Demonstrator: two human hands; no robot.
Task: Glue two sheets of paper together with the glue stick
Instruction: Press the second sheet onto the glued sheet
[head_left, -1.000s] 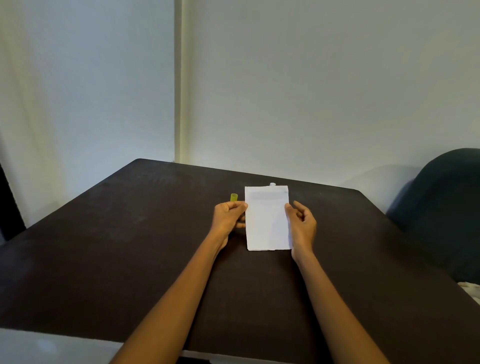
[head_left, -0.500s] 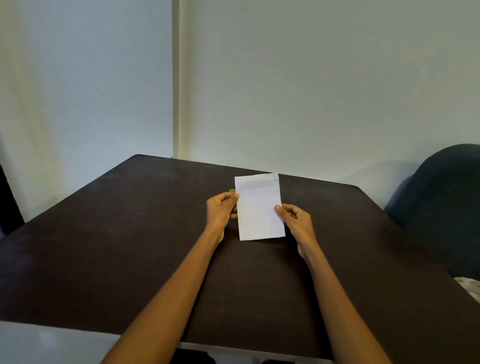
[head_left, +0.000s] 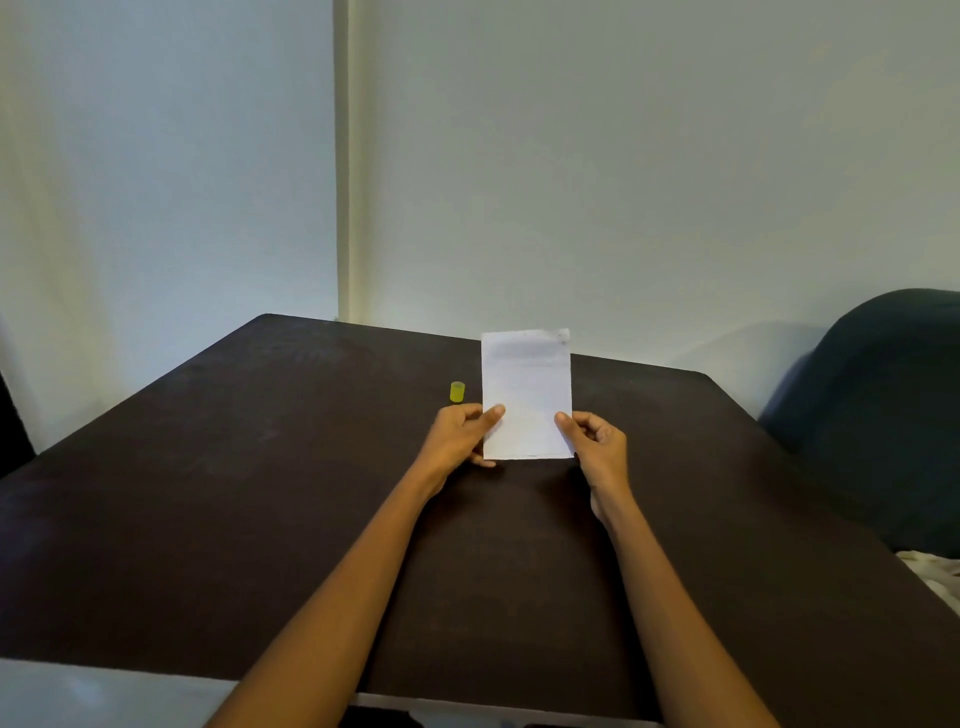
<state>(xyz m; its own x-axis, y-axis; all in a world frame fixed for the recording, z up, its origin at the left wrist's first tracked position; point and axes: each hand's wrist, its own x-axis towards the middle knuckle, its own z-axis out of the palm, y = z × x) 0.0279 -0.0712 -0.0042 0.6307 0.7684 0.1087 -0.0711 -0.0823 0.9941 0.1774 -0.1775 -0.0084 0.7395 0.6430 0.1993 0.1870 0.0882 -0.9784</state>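
A white rectangle of paper (head_left: 525, 395) is held upright above the dark table (head_left: 234, 493), its face toward me. My left hand (head_left: 460, 434) pinches its lower left edge with thumb and fingers. My right hand (head_left: 592, 444) pinches the lower right edge. I cannot tell whether it is one sheet or two pressed together. A small yellow-green cylinder (head_left: 457, 391), the glue stick or its cap, stands on the table just left of the paper, beyond my left hand.
A dark blue chair back (head_left: 893, 405) rises at the table's right side. White cloth (head_left: 935, 571) shows by the right edge. Pale walls stand close behind the table's far edge.
The paper has gone from lying flat on the table to being lifted upright in both hands. The yellow-green cylinder, hidden half a second ago, shows again.
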